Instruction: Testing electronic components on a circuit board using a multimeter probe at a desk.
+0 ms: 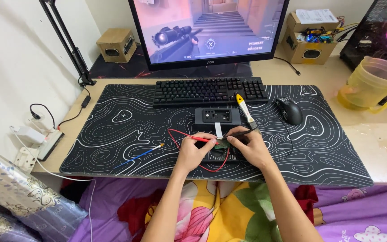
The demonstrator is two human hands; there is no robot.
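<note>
My left hand (193,151) holds a red probe (201,138) whose tip touches a small green circuit board (221,144). My right hand (248,146) holds a black probe (242,133) against the same board. Under the hands lies a black multimeter (220,155) with a red lead (175,136) looping out to the left. Just beyond the board sits a small black device (217,116) with a white ribbon cable (219,129) running towards the board. A brush with a yellow handle (245,109) leans across the keyboard's front edge.
Everything rests on a black patterned desk mat (113,130). Behind are a black keyboard (209,90), a monitor (209,29), a black mouse (290,110) and a yellow jug (372,84). A thin blue and yellow tool (139,156) lies at left, a power strip (45,142) at the desk edge.
</note>
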